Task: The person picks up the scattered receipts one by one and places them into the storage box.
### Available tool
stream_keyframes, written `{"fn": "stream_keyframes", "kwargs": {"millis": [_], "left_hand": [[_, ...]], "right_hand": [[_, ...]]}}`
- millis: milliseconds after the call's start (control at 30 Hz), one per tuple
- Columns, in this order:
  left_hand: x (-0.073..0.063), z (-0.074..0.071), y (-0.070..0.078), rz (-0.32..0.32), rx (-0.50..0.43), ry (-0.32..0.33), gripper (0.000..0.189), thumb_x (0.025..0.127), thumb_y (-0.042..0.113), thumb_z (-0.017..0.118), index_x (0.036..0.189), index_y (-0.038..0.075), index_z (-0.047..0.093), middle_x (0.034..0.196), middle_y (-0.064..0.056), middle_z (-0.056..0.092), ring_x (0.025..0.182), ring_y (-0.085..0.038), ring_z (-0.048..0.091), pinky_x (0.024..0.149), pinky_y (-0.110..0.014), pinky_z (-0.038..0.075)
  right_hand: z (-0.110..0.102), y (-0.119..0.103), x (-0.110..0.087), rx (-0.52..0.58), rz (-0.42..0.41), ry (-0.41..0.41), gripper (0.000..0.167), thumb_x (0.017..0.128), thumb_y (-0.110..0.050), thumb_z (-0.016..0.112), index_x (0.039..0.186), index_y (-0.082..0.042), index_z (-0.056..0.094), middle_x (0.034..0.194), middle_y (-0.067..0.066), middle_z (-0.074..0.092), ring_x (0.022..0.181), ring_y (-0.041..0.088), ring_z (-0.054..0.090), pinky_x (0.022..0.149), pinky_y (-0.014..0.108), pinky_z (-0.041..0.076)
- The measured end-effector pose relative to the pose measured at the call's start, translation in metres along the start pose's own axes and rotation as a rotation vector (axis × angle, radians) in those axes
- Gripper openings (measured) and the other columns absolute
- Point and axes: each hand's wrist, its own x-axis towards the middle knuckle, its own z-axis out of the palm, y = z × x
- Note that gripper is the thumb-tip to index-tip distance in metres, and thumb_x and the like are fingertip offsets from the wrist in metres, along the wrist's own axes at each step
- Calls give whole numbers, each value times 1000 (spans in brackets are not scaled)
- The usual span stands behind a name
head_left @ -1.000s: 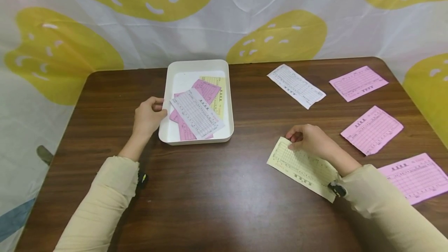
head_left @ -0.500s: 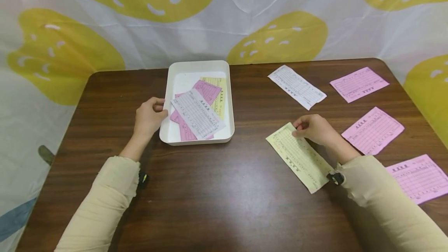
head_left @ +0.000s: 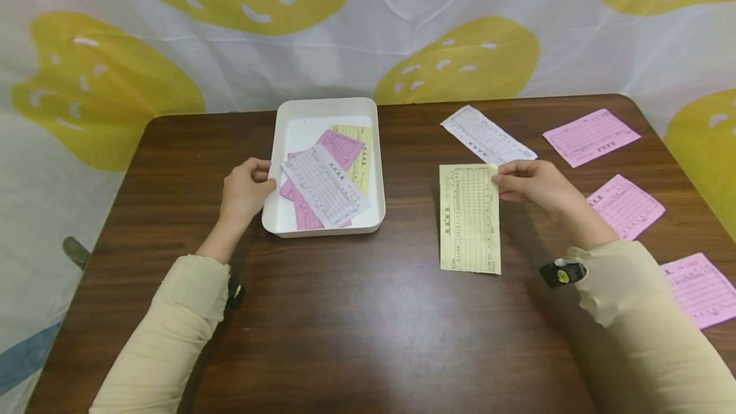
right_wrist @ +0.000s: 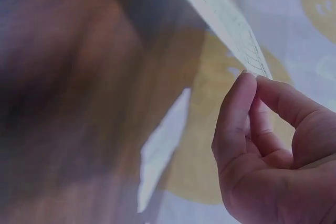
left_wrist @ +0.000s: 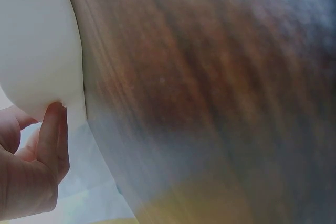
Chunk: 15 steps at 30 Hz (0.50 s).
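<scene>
My right hand [head_left: 535,185] pinches a yellow printed slip [head_left: 470,222] by its upper right corner, between thumb and fingertips. The slip hangs upright over the table, in front of a white slip [head_left: 489,133]. In the right wrist view the pinched corner of the yellow slip [right_wrist: 244,51] shows at the fingertips. My left hand [head_left: 244,191] grips the left rim of a white tray [head_left: 269,209], thumb and fingers bent at its edge. In the left wrist view the fingers [left_wrist: 50,135] press the outer wall of the tray [left_wrist: 42,40]. Overlapping white, pink and yellow slips lie inside it.
On the right of the brown table [head_left: 368,324] lie a far pink slip [head_left: 592,137], a middle pink slip [head_left: 629,206] and a near pink slip [head_left: 704,289], the last two partly covered by the right arm. A patterned curtain [head_left: 322,62] hangs behind the table.
My right hand has lifted the yellow slip off the table and turned it upright, moving it slightly away from the person. The left hand and the tray have stayed in place.
</scene>
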Motion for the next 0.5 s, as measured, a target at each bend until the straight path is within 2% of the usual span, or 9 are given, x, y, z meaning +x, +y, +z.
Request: {"fn": "stream_keyframes", "kwargs": {"millis": [100,167,267,367,500], "left_hand": [[0,0,1,2,1,-2,38,85,8,54,122,0,61,108,-24,68,99,-34,65,82,-42,52],[0,-1,1,-2,0,-7,38,85,8,54,123,0,60,109,-24,68,99,-34,65,82,-42,52],[-1,-2,2,-9,0,-17,39,86,8,54,123,0,60,110,-24,67,100,-34,64,83,-42,52],[-1,-2,2,-16,0,-23,39,86,8,54,124,1,59,111,-24,67,100,-34,64,83,-42,52],[-1,-2,2,-18,0,-25,39,87,8,54,124,1,59,111,-23,67,100,-33,64,83,-42,52]], "right_hand": [[-5,-10,-3,135,-37,14,5,92,-11,58,97,-13,59,78,-17,63,72,-2,63,72,15,54],[-8,-15,-5,222,-67,16,11,91,-8,59,89,-18,61,79,-14,64,72,0,64,71,15,54],[-10,-24,-8,325,-104,5,14,91,-5,59,85,-17,63,80,-10,65,72,2,65,69,15,54],[-10,-34,-9,379,-115,24,13,90,-4,60,85,-16,63,79,-7,64,70,4,65,68,16,54],[-6,-47,-11,372,-131,84,10,90,-6,61,85,-15,62,80,-7,62,68,3,64,67,15,53]]}}
